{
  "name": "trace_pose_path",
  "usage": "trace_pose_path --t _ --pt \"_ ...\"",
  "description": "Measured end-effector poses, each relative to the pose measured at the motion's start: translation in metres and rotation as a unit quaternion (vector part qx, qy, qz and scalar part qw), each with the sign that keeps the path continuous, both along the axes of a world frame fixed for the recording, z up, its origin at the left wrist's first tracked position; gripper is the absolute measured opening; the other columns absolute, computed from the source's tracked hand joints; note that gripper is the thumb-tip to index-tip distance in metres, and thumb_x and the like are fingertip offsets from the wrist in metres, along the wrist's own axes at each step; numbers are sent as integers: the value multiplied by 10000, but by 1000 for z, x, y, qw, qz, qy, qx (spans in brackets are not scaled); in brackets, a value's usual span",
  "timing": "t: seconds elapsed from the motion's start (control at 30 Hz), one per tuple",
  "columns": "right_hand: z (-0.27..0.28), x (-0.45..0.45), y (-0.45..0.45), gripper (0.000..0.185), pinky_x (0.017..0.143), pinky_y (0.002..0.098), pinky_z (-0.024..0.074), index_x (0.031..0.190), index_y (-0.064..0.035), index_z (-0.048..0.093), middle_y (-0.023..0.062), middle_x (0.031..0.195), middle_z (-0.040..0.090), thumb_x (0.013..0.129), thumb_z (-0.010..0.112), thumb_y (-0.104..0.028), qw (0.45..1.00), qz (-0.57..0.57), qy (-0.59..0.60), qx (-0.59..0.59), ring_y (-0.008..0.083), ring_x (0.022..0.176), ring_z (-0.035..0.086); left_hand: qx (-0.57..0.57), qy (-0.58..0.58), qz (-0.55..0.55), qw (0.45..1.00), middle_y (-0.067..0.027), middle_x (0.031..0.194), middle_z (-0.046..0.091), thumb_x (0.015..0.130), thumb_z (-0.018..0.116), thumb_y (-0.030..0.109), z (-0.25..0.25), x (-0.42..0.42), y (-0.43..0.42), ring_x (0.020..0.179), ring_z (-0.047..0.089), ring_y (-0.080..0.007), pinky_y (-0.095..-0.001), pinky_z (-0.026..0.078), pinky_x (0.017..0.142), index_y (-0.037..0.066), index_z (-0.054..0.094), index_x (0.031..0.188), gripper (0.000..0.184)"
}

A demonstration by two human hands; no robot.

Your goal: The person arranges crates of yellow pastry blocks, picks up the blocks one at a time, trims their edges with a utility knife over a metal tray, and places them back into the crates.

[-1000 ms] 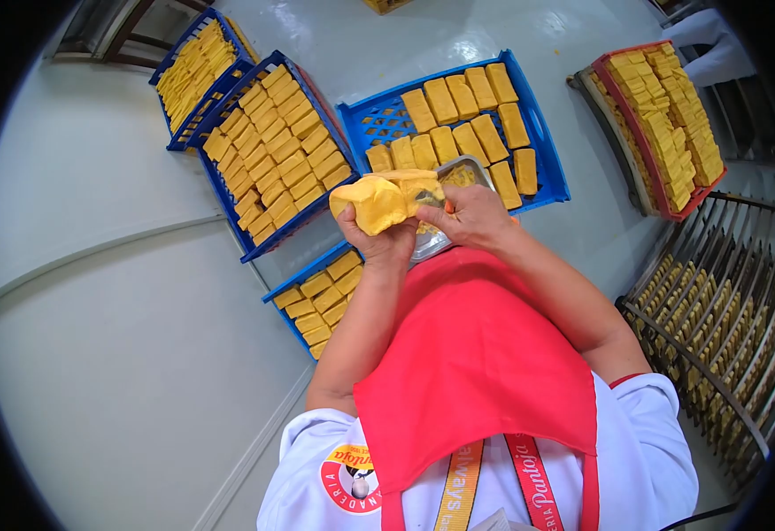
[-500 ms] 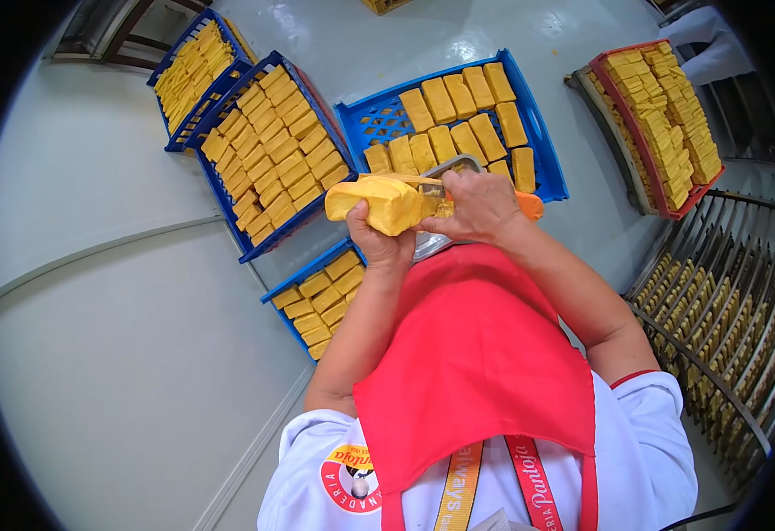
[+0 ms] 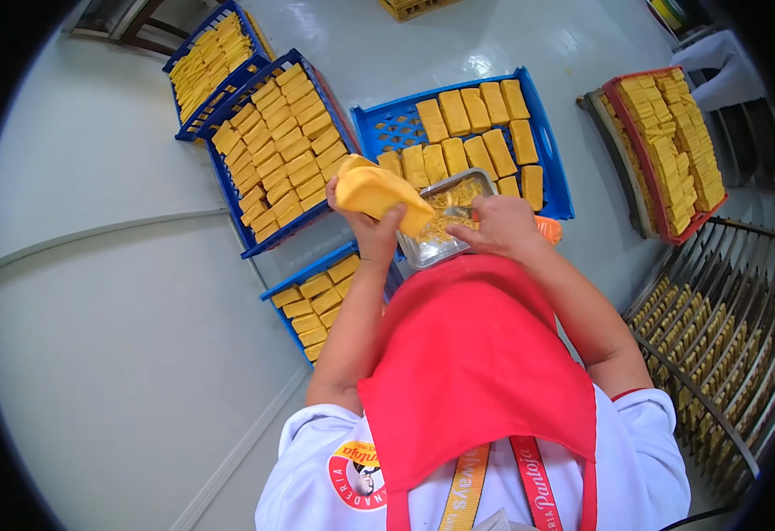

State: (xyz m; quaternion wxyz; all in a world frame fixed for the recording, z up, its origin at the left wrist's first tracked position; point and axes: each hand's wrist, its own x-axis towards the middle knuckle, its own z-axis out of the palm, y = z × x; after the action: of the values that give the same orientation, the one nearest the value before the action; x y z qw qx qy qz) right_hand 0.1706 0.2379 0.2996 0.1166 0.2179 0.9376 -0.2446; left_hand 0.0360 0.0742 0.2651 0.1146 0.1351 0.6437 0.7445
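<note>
A yellow bread loaf (image 3: 380, 191) with smooth sides is gripped in my left hand (image 3: 377, 230), raised and tilted at the tray's left end. My right hand (image 3: 504, 226) is closed around a tool with an orange handle (image 3: 548, 230); its short metal end is mostly hidden by my fingers. That hand is over a silver metal tray (image 3: 424, 256), where thin yellow shavings (image 3: 440, 223) lie scattered. The loaf and the tool are apart. Just beyond the tray, a blue crate (image 3: 557, 190) holds rows of similar loaves.
More blue crates of yellow loaves stand at left, including a full one (image 3: 239, 234) and a lower one (image 3: 292, 326). At right are a red crate (image 3: 644, 181) of stacked yellow pieces and a metal rack (image 3: 706, 372). Part of another person's white clothing (image 3: 724, 71) shows at upper right.
The loaf has turned and moved up and away from the tool. My right hand has shifted right and down over the tray, whose shavings are now in view.
</note>
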Motion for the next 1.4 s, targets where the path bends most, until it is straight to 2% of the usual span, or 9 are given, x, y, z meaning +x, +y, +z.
trace_pose_path --t 0.37,0.47,0.53,0.57,0.63,1.0,1.2,1.33,1.4 --pt "14 -7 7 717 678 473 500 860 -6 617 193 742 640 714 684 -705 991 -36 59 -118 385 764 655 -90 245 -115 959 -135 1275 403 583 796 84 -26 -9 -15 1143 493 -278 -409 435 997 152 139 1441 1083" --pt "10 -11 3 726 705 461 502 960 1 619 203 799 649 746 675 -691 987 -85 56 -126 383 806 654 -89 168 -129 973 -134 1285 439 607 775 111 -8 -2 -13 1160 505 -272 -407 443 1010 138 158 1473 1063" --pt "5 -12 5 737 716 453 503 1028 5 623 211 836 653 762 672 -681 984 -125 52 -119 381 826 653 48 -162 -189 967 -138 1292 484 625 713 115 -1 -3 -14 1169 541 -281 -424 459 1029 122 232 1482 982" --pt "3 -12 8 742 711 441 501 1120 9 600 194 882 660 780 687 -644 980 -121 61 -143 356 824 656 48 -162 -189 967 -138 1292 484 625 713 115 3 -3 -16 1169 541 -281 -424 459 1029 122 232 1482 982" --pt "-10 -12 9 757 705 429 500 1211 14 578 178 928 666 797 702 -607 976 -120 69 -165 330 822 660 201 -418 -233 855 -149 1297 543 667 669 163 8 -1 -20 1182 569 -309 -447 463 1046 64 337 1463 869" --pt "-30 -8 9 721 899 309 510 1414 6 399 111 1160 585 795 706 -200 693 -268 143 -654 154 1028 594 297 -515 -291 749 -189 1436 487 817 580 334 16 -11 -28 1277 529 -352 -510 416 1085 1 364 1469 764" --pt "-29 -8 14 610 894 348 549 1367 32 437 123 1153 618 817 648 -129 587 -280 163 -742 208 980 660 155 -354 -240 891 -114 1471 450 859 592 164 27 -17 -20 1337 471 -338 -477 470 1040 136 180 1568 820" --pt "-30 -8 13 587 934 368 541 1356 34 446 129 1155 626 824 635 -126 548 -293 154 -768 216 1018 658 -64 -264 -243 931 -78 1491 418 874 621 210 -27 -23 -25 1337 461 -265 -396 455 1042 89 304 1526 735" --pt "-22 -12 5 570 764 308 573 1339 16 469 94 1054 637 838 664 -175 595 -288 182 -728 168 844 672 -147 -289 -255 911 -96 1462 415 882 667 294 -26 -24 -20 1289 470 -205 -337 452 1001 15 506 1404 613"
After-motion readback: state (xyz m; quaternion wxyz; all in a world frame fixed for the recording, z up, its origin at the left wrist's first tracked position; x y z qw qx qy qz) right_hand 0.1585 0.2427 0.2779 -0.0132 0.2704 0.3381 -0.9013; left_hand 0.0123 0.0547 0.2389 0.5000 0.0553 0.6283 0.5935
